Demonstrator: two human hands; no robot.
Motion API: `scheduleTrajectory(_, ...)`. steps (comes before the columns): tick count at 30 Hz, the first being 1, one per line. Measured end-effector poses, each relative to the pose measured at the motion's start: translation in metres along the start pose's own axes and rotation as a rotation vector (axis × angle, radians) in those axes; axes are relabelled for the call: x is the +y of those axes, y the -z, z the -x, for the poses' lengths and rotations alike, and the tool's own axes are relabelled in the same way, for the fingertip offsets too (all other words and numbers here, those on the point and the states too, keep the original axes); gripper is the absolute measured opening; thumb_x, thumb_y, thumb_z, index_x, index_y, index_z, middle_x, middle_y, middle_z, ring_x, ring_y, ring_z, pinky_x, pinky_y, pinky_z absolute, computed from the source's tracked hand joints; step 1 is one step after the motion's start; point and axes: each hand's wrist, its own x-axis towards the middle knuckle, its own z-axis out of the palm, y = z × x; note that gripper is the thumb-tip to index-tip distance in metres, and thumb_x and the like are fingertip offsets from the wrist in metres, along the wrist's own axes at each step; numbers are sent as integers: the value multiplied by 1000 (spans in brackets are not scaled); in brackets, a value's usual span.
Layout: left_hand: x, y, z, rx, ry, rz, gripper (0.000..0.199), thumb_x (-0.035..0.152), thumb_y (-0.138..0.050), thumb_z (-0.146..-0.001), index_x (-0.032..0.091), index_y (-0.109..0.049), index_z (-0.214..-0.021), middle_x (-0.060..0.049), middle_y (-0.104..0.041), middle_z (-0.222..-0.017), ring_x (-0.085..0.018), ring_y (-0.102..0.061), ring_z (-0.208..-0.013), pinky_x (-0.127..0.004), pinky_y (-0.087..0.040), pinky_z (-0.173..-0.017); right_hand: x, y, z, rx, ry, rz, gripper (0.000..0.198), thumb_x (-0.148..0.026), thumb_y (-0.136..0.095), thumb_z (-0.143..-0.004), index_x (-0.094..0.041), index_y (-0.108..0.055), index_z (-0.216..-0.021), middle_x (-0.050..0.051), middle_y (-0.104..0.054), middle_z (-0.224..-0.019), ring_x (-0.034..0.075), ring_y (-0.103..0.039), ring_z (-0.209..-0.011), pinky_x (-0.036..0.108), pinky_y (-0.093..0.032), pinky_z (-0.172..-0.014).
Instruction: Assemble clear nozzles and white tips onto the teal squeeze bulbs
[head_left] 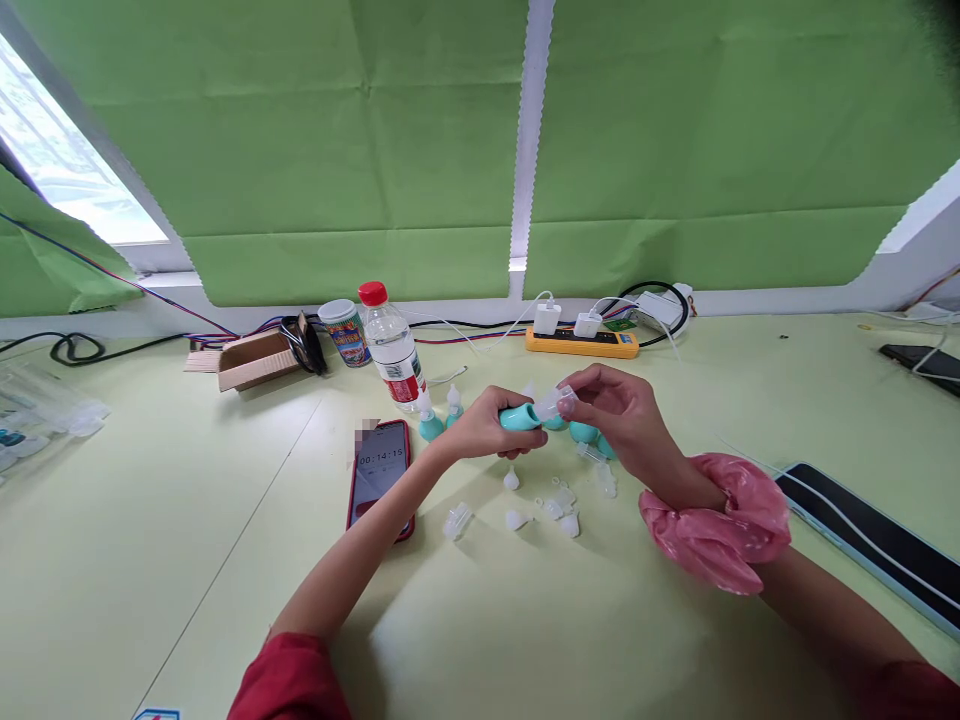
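My left hand (491, 425) is closed around a turquoise squeeze bulb (519, 417), its open mouth turned to the right. Between the thumb and fingers of my right hand (619, 415) is a clear plastic tube piece (553, 403), its left end at the bulb's mouth; I cannot tell whether it sits inside. Behind and beside my hands stand several turquoise bulbs, one (583, 431) near my right wrist and another with a clear tip (430, 424) to the left. Loose on the table below lie a clear cylinder (457, 521), white nozzle tips (516, 520) and small clear parts (561, 500).
A phone showing a timer (381, 470) lies left of my hands. Behind it are a red-capped bottle (394, 350), a can (345, 333) and an open cardboard box (259, 360). A yellow power strip (581, 342) is at the back; a dark tablet (877, 530) lies right.
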Motion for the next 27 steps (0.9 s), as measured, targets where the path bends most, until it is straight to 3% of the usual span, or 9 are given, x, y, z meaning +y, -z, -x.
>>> scheduleTrajectory(5,6,1,4,32,67,-165,16,26,-56,-67,13,-50,-60,4,-44,-48,-5,-40,-39,-16,-31,-37,2,-1,3,-19,74,73,23,-19,-75,-54,-17,-60,-71,1,-64,-74,12,-60,-66,26,-53,-63)
scheduleTrajectory(11,15,-3,9,132,-44,-431,23,33,-56,-68,13,-50,-58,4,-38,-52,-5,-32,-47,-17,-26,-41,-2,2,6,-79,133,262,22,-21,-75,-54,-17,-63,-72,1,-66,-68,14,-62,-59,26,-56,-58)
scheduleTrajectory(18,19,-7,12,236,-46,-591,30,34,-55,-67,15,-41,-50,6,-29,-48,-5,-24,-47,-19,-19,-41,1,5,8,-79,462,577,18,-20,-68,-63,-18,-63,-81,0,-65,-69,12,-61,-57,23,-56,-57)
scheduleTrajectory(22,22,-9,13,274,-68,-623,30,33,-54,-68,15,-39,-49,6,-28,-47,-6,-23,-47,-19,-20,-42,9,3,8,-58,497,520,17,-18,-67,-65,-19,-63,-82,0,-64,-70,11,-59,-57,23,-55,-57)
scheduleTrajectory(27,26,-16,15,358,-32,-767,20,28,-51,-67,17,-44,-52,5,-33,-44,-7,-27,-43,-20,-23,-43,17,-2,8,-1,361,285,11,-17,-66,-66,-18,-65,-76,-1,-64,-68,11,-60,-58,22,-54,-57)
